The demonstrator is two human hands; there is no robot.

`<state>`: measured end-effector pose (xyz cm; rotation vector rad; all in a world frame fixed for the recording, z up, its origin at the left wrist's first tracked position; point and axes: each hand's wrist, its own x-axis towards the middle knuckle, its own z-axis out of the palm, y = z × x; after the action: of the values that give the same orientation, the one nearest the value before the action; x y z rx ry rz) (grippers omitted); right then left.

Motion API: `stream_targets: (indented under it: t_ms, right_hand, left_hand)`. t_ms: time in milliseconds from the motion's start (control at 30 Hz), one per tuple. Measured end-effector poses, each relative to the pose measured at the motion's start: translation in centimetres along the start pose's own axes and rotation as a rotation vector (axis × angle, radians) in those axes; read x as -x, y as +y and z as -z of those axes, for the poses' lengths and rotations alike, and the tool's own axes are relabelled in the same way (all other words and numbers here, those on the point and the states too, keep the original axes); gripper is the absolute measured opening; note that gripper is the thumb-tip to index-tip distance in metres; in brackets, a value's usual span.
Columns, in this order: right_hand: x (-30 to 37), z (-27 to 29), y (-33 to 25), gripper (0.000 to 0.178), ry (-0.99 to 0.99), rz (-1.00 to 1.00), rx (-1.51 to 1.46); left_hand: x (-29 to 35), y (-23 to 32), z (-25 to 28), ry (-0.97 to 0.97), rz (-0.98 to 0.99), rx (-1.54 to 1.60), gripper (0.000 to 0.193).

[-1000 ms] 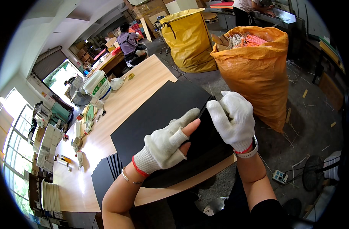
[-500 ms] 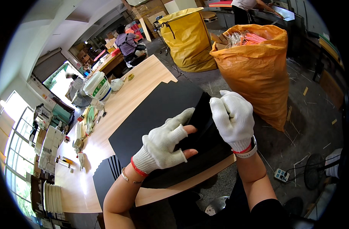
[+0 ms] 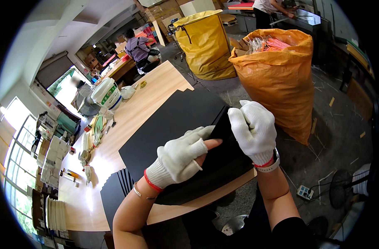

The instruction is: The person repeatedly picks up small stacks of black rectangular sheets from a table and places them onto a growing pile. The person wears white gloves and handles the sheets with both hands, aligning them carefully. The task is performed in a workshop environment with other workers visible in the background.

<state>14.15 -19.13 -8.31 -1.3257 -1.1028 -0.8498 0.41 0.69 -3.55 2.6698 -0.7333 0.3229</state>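
A stack of large black sheets (image 3: 168, 112) lies on the table in front of me. My right hand (image 3: 254, 130), in a white knitted glove with a red cuff, is closed at the stack's right side on the raised edge of a black sheet (image 3: 225, 132). My left hand (image 3: 182, 154) wears a similar glove with bare finger and thumb tips. Its fingers stretch toward the raised sheet, and a bare fingertip touches it. How many sheets the right hand grips is hidden by its curled fingers.
More black sheets (image 3: 115, 191) lie fanned on the wooden table (image 3: 83, 207). A white bucket (image 3: 104, 94), scissors and tools stand or lie farther left. Beyond the table are an orange sack (image 3: 276, 79) and a yellow sack (image 3: 204, 45). A power strip (image 3: 305, 192) lies on the floor.
My left hand has shifted slightly, its fingertip now against the raised sheet and its thumb drawn inward. My right hand has stayed almost still. A co-worker's arms at the back right have moved.
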Motion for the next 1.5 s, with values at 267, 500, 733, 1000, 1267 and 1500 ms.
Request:
stream_targets:
  t_ms: [267, 500, 733, 1000, 1267, 1500]
  right_hand:
    - [0.0, -0.1, 0.3, 0.004, 0.030, 0.085, 0.015]
    - [-0.4, 0.5, -0.6, 0.004, -0.069, 0.019, 0.036]
    - [0.1, -0.2, -0.1, 0.023, 0.049, -0.072, -0.025]
    - [0.1, -0.6, -0.4, 0.027, 0.091, -0.130, -0.078]
    - [0.1, -0.3, -0.2, 0.025, 0.093, -0.103, -0.090]
    - [-0.4, 0.2, -0.7, 0.026, 0.016, -0.130, -0.038]
  left_hand:
    - [0.0, 0.8, -0.3, 0.039, 0.151, 0.135, 0.053]
    - [0.0, 0.7, -0.2, 0.065, 0.074, 0.073, 0.055]
    - [-0.5, 1.3, -0.1, 0.023, 0.060, -0.034, 0.050]
    - [-0.1, 0.5, -0.2, 0.024, 0.113, -0.005, 0.031]
    - [-0.2, 0.5, -0.1, 0.003, 0.149, 0.042, 0.046]
    - [-0.2, 1.2, 0.0, 0.027, 0.172, 0.060, 0.044]
